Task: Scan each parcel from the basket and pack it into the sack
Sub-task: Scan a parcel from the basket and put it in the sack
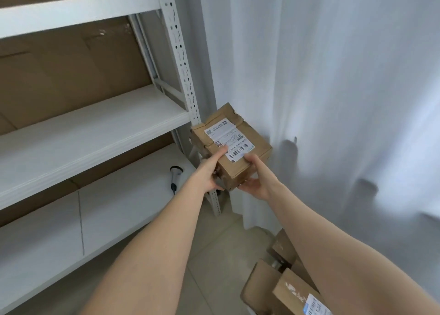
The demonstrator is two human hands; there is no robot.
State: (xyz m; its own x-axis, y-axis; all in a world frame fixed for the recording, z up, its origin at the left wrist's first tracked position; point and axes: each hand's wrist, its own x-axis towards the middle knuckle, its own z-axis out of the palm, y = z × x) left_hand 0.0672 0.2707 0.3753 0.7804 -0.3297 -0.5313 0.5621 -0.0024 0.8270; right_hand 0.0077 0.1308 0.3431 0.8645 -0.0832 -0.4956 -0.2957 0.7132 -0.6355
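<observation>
Overhead, left hand [210, 172] gripping parcel [232, 145], right hand [256, 181] too

1. A brown parcel [231, 145] is held up, label on top: the left hand [209, 174] grips its seven o'clock corner and the right hand [256, 179] its five o'clock corner, thumbs on top.
2. A scanner [175, 175] lies on the white shelf [123, 202], at eight o'clock from the parcel.
3. The other parcels [285, 288] sit low at five o'clock, beside the white curtain [333, 88].
</observation>
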